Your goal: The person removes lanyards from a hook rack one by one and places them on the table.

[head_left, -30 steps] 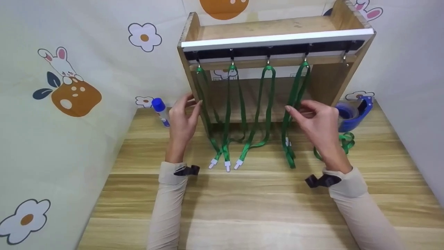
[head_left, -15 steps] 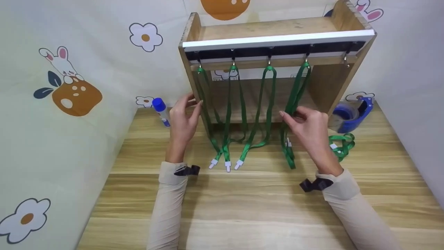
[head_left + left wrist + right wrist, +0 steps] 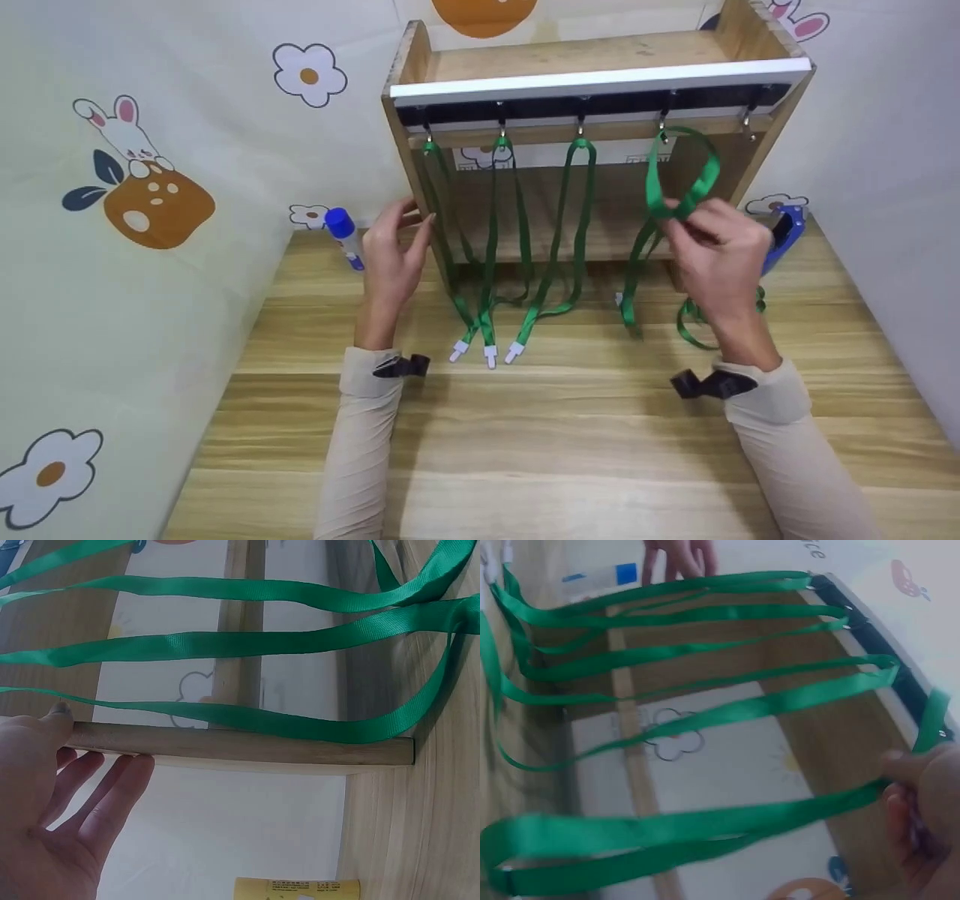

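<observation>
Right hand (image 3: 720, 247) has lifted, now pinching the fourth lanyard (image 3: 679, 176), its loop bowed rightward off the hook (image 3: 663, 135). Left hand (image 3: 391, 251), fingers straight, stays bracing the rack (image 3: 600, 75).

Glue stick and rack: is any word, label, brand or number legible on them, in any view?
Glue stick label: fine dark print on yellow, too small to read.
Glue stick: no legible text in the head view.
Wooden rack: no text.
Wall stickers: pictures only.
</observation>
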The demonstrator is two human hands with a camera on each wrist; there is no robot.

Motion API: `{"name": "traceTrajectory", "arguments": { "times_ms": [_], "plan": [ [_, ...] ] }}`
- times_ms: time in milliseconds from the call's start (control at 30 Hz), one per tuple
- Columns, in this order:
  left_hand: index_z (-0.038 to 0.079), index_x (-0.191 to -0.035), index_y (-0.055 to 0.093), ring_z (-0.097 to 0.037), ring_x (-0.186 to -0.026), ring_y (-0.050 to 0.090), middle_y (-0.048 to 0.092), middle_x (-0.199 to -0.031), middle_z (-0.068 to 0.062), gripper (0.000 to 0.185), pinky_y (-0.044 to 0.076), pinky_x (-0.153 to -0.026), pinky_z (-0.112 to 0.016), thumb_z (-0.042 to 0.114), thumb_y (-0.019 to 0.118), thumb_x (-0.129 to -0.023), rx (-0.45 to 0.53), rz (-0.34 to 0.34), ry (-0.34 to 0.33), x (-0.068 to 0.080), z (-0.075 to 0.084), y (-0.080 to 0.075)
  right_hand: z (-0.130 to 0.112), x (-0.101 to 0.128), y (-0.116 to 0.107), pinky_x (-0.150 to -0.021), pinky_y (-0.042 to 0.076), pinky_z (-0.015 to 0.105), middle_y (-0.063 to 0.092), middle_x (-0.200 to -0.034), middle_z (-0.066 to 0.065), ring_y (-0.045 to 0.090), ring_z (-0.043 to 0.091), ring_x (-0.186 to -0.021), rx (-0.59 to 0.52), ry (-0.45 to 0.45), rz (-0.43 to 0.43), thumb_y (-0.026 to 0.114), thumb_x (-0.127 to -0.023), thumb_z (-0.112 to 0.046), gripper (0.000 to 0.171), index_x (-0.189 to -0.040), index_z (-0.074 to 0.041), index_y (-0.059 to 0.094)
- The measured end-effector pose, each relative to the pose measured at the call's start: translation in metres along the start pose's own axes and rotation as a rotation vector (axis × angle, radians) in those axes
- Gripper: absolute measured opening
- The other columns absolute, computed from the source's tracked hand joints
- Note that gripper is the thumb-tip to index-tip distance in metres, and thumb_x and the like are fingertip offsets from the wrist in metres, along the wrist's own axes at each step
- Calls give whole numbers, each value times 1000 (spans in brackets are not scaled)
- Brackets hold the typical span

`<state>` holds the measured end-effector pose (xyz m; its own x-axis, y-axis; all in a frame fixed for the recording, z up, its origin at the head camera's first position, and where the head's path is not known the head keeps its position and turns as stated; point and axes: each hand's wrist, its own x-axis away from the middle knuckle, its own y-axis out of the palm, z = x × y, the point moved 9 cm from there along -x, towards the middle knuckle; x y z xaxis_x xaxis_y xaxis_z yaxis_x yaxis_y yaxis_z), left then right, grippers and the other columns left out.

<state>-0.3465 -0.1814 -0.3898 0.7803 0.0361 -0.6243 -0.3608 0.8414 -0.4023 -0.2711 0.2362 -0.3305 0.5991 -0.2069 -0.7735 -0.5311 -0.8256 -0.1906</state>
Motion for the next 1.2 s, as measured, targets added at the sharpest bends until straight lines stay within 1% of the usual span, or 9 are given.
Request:
{"name": "traceTrajectory", "arguments": {
  "times_ms": [167, 333, 467, 633, 700, 767, 933, 1033, 1200],
  "plan": [
    [13, -136, 71, -19, -116, 77, 77, -132, -6, 35, 68, -93, -38, 31, 71, -107, -8, -2, -17, 0, 0, -1, -30, -6, -22, -65, 48, 8, 81, -88, 23, 63, -3, -72, -93, -112, 126, 84, -87, 5, 13, -97, -3, 87],
    [10, -136, 71, -21, -113, 79, 77, -131, -9, 35, 69, -85, -35, 30, 71, -107, -9, -1, -11, 0, 2, 1, -33, -3, -26, -68, 48, 5, 78, -80, 22, 61, -4, -73, -82, -196, 55, 88, -80, 10, 21, -97, -2, 87],
    [11, -136, 71, -21, -113, 79, 76, -131, -8, 36, 69, -85, -35, 31, 71, -106, -4, -3, -18, -1, 2, 3, -20, 1, -22, -62, 42, 5, 77, -76, 16, 54, -2, -66, -51, -198, -141, 89, -80, 10, 24, -99, -4, 87],
    [13, -137, 70, -19, -115, 78, 76, -133, -7, 37, 69, -88, -34, 34, 70, -106, 4, -19, -24, -1, 1, 7, 11, 10, -7, -62, 49, 1, 81, -85, 7, 61, -8, -65, 124, -36, -525, 86, -90, 0, 14, -103, -7, 87],
    [13, -138, 70, -19, -116, 78, 76, -133, -6, 37, 69, -89, -34, 33, 71, -106, 9, -19, -25, -1, 0, 7, 24, 12, -5, -67, 52, 1, 83, -92, 10, 64, -13, -71, 183, 37, -586, 84, -93, -3, 12, -104, -5, 86],
    [14, -138, 70, -19, -115, 78, 76, -134, -6, 37, 68, -89, -33, 32, 71, -106, 13, -17, -24, -1, -1, 6, 31, 11, -6, -70, 54, 1, 83, -97, 13, 66, -17, -76, 185, 81, -579, 82, -95, -4, 11, -106, -3, 85],
    [14, -138, 70, -19, -115, 78, 76, -133, -6, 36, 68, -88, -33, 30, 71, -106, 17, -10, -23, 0, -2, 3, 34, 6, -8, -73, 60, 8, 84, -99, 13, 74, -7, -79, 50, 117, -533, 79, -97, -3, 14, -109, -7, 85],
    [13, -137, 71, -18, -114, 78, 77, -132, -5, 36, 68, -88, -32, 30, 71, -106, 8, -1, -18, 0, 0, 1, 39, 11, -4, -68, 63, 15, 83, -95, 10, 75, 5, -73, -22, 166, -657, 79, -98, -3, 17, -110, -12, 86],
    [11, -136, 71, -20, -113, 79, 77, -130, -7, 35, 68, -86, -31, 30, 72, -106, 3, 7, -11, 1, 0, 1, 64, 32, 7, -65, 64, 26, 81, -93, 6, 73, 12, -70, -18, 273, -989, 78, -100, -9, 13, -111, -12, 83]
  ]
}}
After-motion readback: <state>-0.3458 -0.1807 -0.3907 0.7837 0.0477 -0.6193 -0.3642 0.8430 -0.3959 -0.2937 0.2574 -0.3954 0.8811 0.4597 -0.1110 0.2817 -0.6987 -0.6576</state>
